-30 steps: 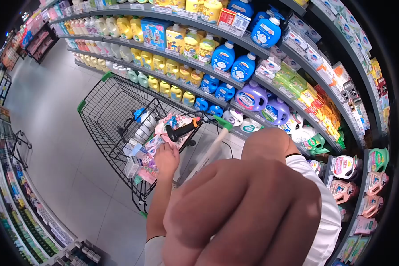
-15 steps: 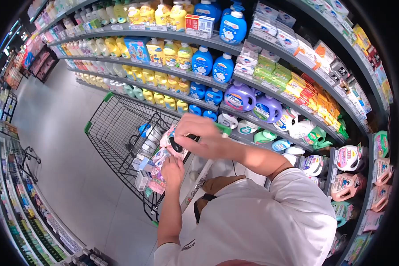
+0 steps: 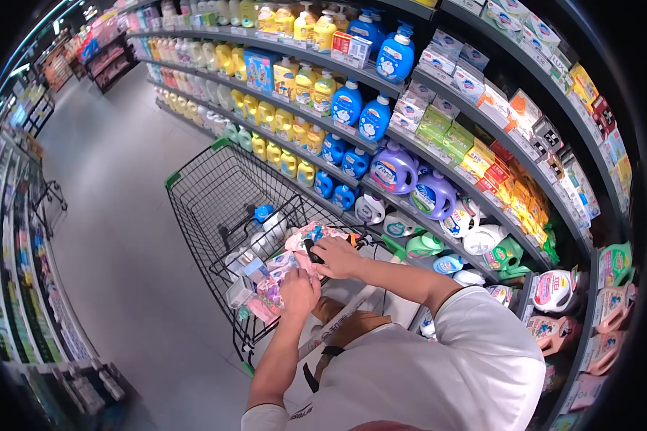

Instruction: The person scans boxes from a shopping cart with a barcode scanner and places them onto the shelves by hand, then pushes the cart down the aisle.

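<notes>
My right hand (image 3: 338, 257) reaches over the near end of the shopping cart (image 3: 207, 179), fingers curled round a small black object (image 3: 311, 251) whose kind I cannot make out. Just left of it, my left hand (image 3: 300, 289) has its fingers bent on a pink patterned package (image 3: 303, 260). More pink and purple packs (image 3: 269, 287) lie beside that hand in the cart. Beyond them are white rolls or bottles (image 3: 272, 228) and a blue-topped item (image 3: 264, 212). The cart's handle bar (image 3: 352, 305) crosses in front of my body.
Shelves on the right hold blue bottles (image 3: 395, 56), purple detergent jugs (image 3: 394, 169) and boxed soaps (image 3: 449, 133). The cart's far corner is close to the lower shelf. Tiled aisle floor (image 3: 144, 237) runs along the left, with another shelf (image 3: 21, 273) beyond it.
My right hand has come down from above the cart onto the packages, with the black object still in it. My left hand stays by the pink packs. The view has shifted.
</notes>
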Available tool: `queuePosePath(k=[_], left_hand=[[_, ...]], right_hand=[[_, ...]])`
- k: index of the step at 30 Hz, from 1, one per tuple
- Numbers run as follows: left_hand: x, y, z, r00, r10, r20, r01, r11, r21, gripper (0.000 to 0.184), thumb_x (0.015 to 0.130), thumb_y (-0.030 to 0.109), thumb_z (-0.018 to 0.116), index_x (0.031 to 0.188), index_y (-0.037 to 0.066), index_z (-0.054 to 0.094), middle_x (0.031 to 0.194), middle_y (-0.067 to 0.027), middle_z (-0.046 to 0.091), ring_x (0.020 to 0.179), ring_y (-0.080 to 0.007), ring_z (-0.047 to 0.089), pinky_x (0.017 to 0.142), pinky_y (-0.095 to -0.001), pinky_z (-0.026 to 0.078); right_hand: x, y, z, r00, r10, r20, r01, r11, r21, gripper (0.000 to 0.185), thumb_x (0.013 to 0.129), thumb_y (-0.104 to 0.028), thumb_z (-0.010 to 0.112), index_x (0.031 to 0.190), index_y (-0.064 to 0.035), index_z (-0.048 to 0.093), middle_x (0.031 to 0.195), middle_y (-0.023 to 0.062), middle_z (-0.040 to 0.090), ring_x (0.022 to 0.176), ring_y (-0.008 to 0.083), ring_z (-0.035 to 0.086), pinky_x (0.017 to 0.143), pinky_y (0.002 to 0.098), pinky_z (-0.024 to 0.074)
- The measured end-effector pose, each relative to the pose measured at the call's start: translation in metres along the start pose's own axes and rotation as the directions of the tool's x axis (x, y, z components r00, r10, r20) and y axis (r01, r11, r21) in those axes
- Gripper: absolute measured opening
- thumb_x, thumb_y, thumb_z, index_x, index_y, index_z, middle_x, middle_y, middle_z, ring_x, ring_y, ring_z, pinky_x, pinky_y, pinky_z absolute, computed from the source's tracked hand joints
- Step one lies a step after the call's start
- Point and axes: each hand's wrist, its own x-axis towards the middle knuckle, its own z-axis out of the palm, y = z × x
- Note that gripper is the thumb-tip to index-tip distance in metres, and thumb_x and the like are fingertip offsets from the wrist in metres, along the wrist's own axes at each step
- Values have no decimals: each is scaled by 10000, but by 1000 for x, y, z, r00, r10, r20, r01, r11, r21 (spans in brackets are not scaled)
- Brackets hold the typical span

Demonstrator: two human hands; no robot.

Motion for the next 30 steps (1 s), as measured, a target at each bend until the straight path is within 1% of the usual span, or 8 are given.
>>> queuePosePath(k=[1,2,5,10,17,23,28,30], left_hand=[[-10,5,2,1000,-28,-1,28,1000,-2,323,930,291,686,966,-30,697,970,-204,665,903,-390,681,792,-492,563],[-19,10,5,1000,-2,4,2,1000,7,323,923,293,688,985,-24,695,980,-200,671,910,-384,684,795,-487,566],[-48,32,4,999,-12,48,13,1000,-22,331,915,303,687,1036,-5,692,1021,-191,689,938,-364,696,810,-472,574],[-90,57,11,997,-60,37,62,997,-51,269,891,261,696,972,5,683,982,-184,683,914,-356,680,810,-471,564],[-122,76,19,999,-31,35,33,997,-73,251,894,250,695,960,8,678,956,-179,672,899,-350,684,789,-468,563],[-131,81,25,1000,-27,12,28,994,-105,273,886,253,706,966,-8,691,1012,-203,671,929,-362,690,827,-468,573],[-126,79,17,994,-87,71,98,980,-175,291,891,242,700,961,-40,697,1009,-221,670,949,-375,688,813,-490,585],[-123,75,19,995,-73,63,82,984,-156,290,892,244,697,968,-36,698,1014,-223,675,955,-374,690,821,-484,585]], right_hand=[[-11,-5,1,999,0,-44,1,1000,3,472,915,-408,702,1215,-49,641,1206,160,635,1130,373,611,955,499,485],[-22,-8,2,1000,-21,-19,21,1000,14,472,915,-408,702,1215,-49,641,1206,160,635,1130,373,611,955,499,485],[-54,-22,-1,993,-4,-121,8,999,33,440,867,-383,728,1147,-50,664,1094,152,660,1044,379,639,893,497,497],[-93,-39,1,988,-11,-152,18,999,47,399,828,-334,757,1095,-49,675,1029,139,646,988,355,628,829,481,491],[-129,-53,1,993,-3,-117,8,999,41,403,851,-341,744,1096,-28,678,1030,134,657,985,349,623,849,472,489],[-141,-55,-1,988,-5,-153,10,1000,26,401,881,-383,732,1081,-40,676,1019,130,651,989,350,621,834,471,477],[-135,-54,0,990,42,-133,-29,994,102,393,917,-397,718,1074,-40,675,1007,144,665,994,372,635,856,477,481],[-132,-51,1,988,32,-148,-18,995,97,397,924,-405,712,1074,-40,676,1011,147,666,998,372,636,857,478,484]])
